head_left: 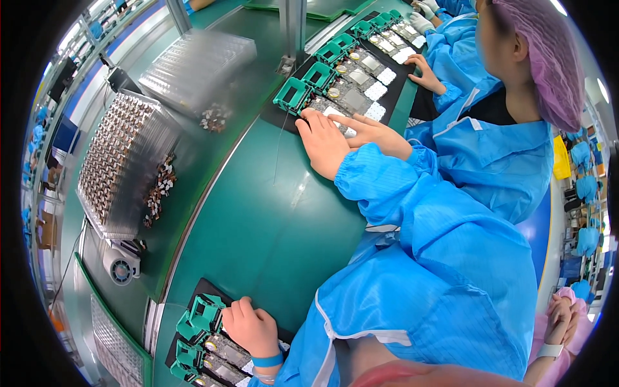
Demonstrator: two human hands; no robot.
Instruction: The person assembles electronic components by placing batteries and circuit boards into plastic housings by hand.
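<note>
My left hand (248,327), a blue band round its wrist, lies with curled fingers beside green plastic frames (207,312) and circuit boards (229,351) on a black mat. What its fingertips hold, if anything, is hidden. At the upper middle, my right hand (320,143) bends its closed fingers over the near end of a long black mat (278,116). Beneath those fingers is a circuit board (320,105), mostly covered, next to a green frame (291,96). A co-worker's hand (377,134) almost meets mine there.
More boards and green frames run up the mat toward a co-worker (477,129) in blue with a purple hair net. Left of the bench's metal rail (216,169) stand a clear tray of small parts (119,161), stacked clear trays (196,68) and a small fan (121,264). A metal post (292,32) rises beyond.
</note>
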